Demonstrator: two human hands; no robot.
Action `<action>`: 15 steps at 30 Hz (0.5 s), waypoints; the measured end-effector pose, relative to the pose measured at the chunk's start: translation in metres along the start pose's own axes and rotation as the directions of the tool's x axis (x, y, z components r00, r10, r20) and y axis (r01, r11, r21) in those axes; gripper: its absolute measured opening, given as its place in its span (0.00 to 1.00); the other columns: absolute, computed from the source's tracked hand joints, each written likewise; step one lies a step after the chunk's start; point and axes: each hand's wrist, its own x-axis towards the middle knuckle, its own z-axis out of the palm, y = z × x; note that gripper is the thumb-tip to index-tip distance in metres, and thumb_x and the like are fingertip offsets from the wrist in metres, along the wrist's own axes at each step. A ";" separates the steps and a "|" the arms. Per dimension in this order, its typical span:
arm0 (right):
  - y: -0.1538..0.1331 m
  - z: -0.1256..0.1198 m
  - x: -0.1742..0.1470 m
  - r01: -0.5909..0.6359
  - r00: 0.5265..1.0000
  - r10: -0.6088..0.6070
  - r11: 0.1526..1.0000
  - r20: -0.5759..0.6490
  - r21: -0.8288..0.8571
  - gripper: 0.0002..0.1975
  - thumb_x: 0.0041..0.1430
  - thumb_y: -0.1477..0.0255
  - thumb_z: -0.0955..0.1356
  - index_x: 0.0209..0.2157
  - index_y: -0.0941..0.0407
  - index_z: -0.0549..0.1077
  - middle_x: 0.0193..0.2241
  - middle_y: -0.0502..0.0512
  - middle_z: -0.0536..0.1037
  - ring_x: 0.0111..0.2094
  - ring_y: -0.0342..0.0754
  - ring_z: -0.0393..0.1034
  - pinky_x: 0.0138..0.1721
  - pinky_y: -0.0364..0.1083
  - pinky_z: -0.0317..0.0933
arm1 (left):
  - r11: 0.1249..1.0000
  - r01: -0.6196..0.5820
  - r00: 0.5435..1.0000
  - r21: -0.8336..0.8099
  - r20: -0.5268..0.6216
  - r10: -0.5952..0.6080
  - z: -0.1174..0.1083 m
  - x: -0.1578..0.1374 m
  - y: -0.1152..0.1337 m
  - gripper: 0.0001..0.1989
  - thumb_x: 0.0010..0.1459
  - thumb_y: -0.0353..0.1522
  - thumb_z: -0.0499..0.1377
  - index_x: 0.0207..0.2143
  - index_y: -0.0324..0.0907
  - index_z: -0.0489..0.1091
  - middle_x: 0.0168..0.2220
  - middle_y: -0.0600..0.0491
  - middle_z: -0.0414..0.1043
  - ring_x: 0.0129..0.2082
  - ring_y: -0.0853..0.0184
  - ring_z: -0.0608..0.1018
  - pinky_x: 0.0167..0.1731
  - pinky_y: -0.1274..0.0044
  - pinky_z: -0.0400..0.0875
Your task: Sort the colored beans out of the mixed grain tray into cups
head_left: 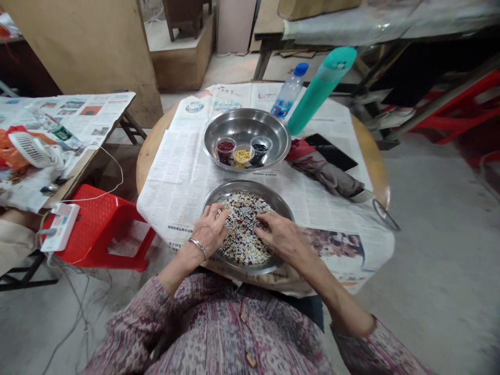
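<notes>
A shallow steel basin [250, 185] in front of me holds a spread mix of white grains, dark red beans, yellow and black bits [244, 229]. My left hand [209, 229], a bangle at its wrist, lies over the basin's left side, fingers apart on the mix. From the right, my right hand [283, 237] reaches over the rim; its curled fingers and thumb touch the mix with a gap between them. Behind stands a larger steel basin [246, 122]. Inside it are three clear cups: red beans [225, 148], yellow beans [242, 157] and black beans [260, 148].
Newspaper [172, 172] covers the round table. A water bottle [289, 91], teal bottle [322, 91], folded umbrella [324, 169] and black phone [332, 152] lie or stand right of the large basin. Leftward are a red stool [97, 224], power strip [60, 226] and small fan [33, 150].
</notes>
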 end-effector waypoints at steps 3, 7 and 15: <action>-0.005 0.009 0.005 -0.008 0.999 0.008 1.000 0.049 -0.004 0.19 0.57 0.70 0.67 0.50 0.59 0.71 0.46 0.63 0.75 0.43 0.54 0.72 0.44 0.50 0.66 | 0.993 0.098 0.982 0.065 0.155 -0.107 0.006 0.018 0.006 0.30 0.50 0.34 0.69 0.54 0.45 0.64 0.56 0.43 0.61 0.53 0.51 0.67 0.47 0.61 0.74; -0.016 0.016 0.016 -0.041 0.997 0.038 0.997 0.060 0.060 0.16 0.56 0.75 0.64 0.45 0.60 0.75 0.41 0.62 0.77 0.41 0.53 0.72 0.44 0.49 0.64 | 0.989 0.140 0.963 0.047 0.227 -0.147 0.024 0.037 0.015 0.16 0.56 0.30 0.63 0.47 0.43 0.70 0.50 0.44 0.67 0.48 0.55 0.72 0.45 0.65 0.75; -0.019 0.006 0.048 -0.124 0.991 0.132 0.956 -0.012 0.267 0.15 0.56 0.72 0.63 0.39 0.56 0.80 0.28 0.54 0.81 0.31 0.48 0.72 0.38 0.45 0.63 | 0.955 0.280 0.948 -0.098 0.185 -0.259 0.027 0.062 0.010 0.12 0.62 0.25 0.53 0.44 0.41 0.73 0.36 0.49 0.78 0.38 0.62 0.79 0.44 0.72 0.74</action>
